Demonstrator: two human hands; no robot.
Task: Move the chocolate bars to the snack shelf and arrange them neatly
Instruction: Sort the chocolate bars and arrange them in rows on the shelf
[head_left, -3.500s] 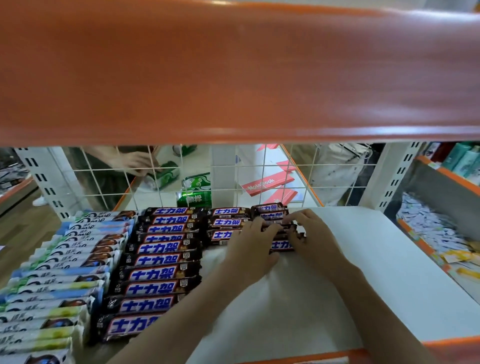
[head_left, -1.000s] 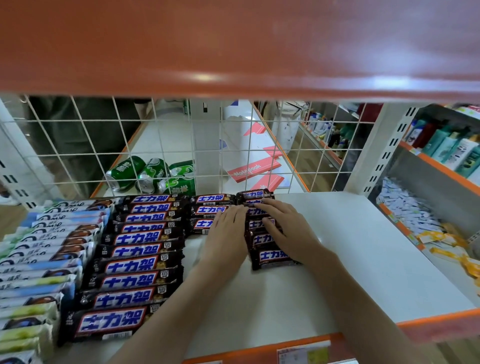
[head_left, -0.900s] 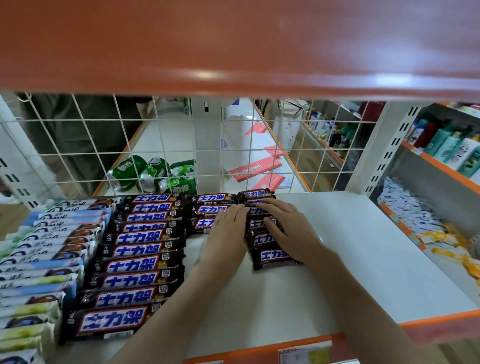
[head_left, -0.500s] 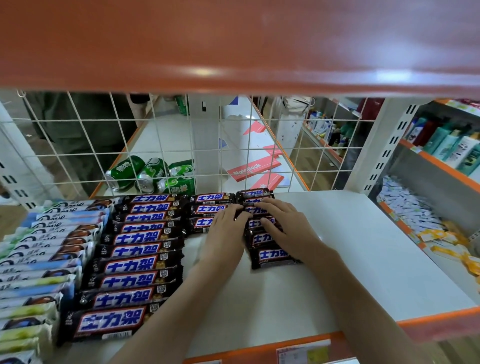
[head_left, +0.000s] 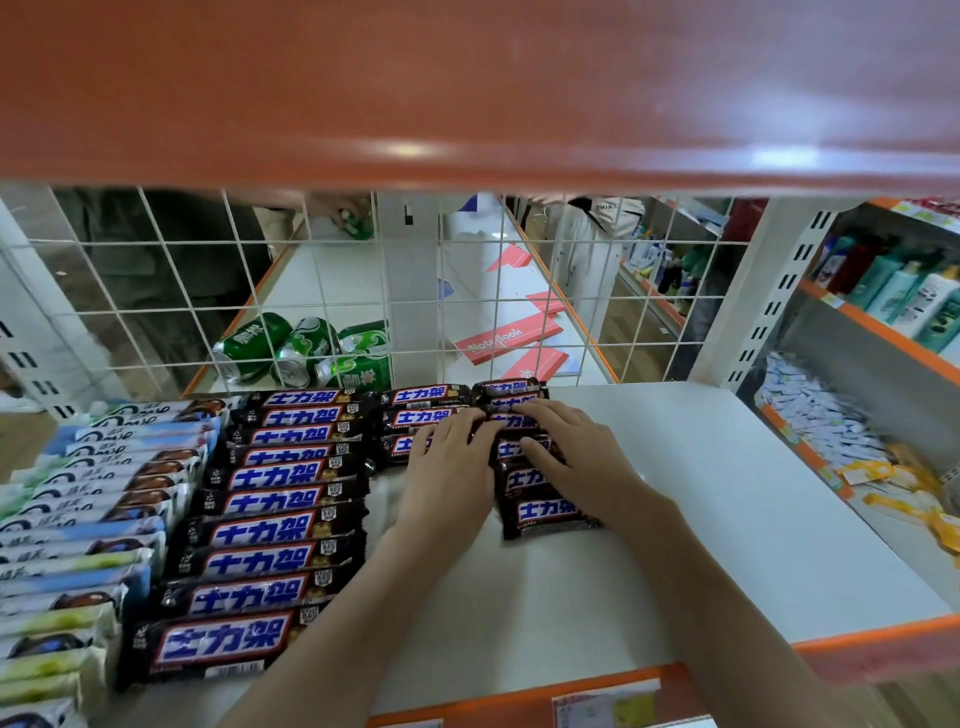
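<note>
The white snack shelf (head_left: 675, 519) is big & bare on its 3 o'clock side. At 9 o'clock a long row of chocolate bars (head_left: 270, 530) runs front to back, tidy, just beside the blue-white snack packs (head_left: 88, 514). Two short rows sit at 12 o'clock by the wire grid (head_left: 322, 291); the right short row (head_left: 540, 512) looks a bit crooked. Left hand (head_left: 447, 467) lies flat, fingers straight, pressing bars, holding none. Right hand (head_left: 576, 457) is spread flat on the crooked row, gripping nothing. I think it's mostly done; straightening is left.
</note>
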